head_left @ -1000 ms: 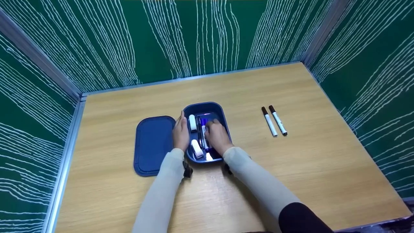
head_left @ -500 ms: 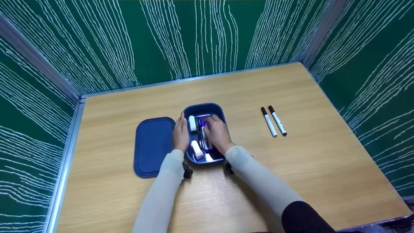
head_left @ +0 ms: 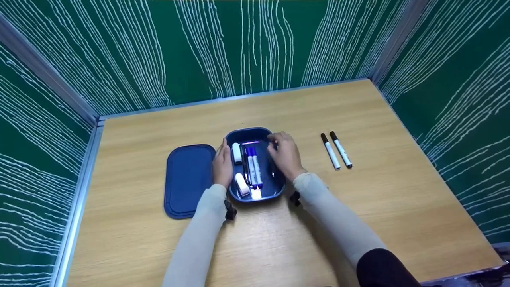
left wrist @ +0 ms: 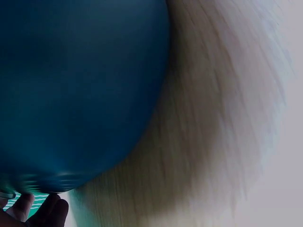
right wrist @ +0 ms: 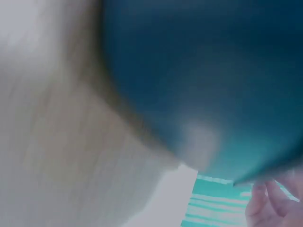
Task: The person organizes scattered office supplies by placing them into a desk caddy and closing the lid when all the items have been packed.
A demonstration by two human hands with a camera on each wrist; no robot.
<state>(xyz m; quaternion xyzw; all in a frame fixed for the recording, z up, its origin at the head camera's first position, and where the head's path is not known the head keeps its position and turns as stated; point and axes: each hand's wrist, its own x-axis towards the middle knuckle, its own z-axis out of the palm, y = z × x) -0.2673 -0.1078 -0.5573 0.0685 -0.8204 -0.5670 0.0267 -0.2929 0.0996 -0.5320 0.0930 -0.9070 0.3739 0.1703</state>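
Note:
A dark blue box [head_left: 279,187] stands uncovered in the head view. My left hand [head_left: 223,166] rests straight-fingered along its left wall. Over the right rim hovers my right hand [head_left: 287,155], fingers loosely bent, holding nothing. Inside lie two white markers [head_left: 255,170] with blue caps, side by side, next to slim black pens [head_left: 246,167]. Two small white rounded blocks [head_left: 241,184] sit along the box's left side. Both wrist views show mostly the blue outer wall of the box [left wrist: 80,85], with fingertips [right wrist: 267,208] at a lower corner.
A flat dark blue lid [head_left: 188,181] lies on the wooden table [head_left: 255,247], left of the box. Two white markers with black caps [head_left: 341,149] lie to the right. Green panels with white lines [head_left: 271,48] enclose the table's back and sides.
My right hand has let go of the blue-capped markers and moved up and right to the box's right rim. The left hand stays against the left wall.

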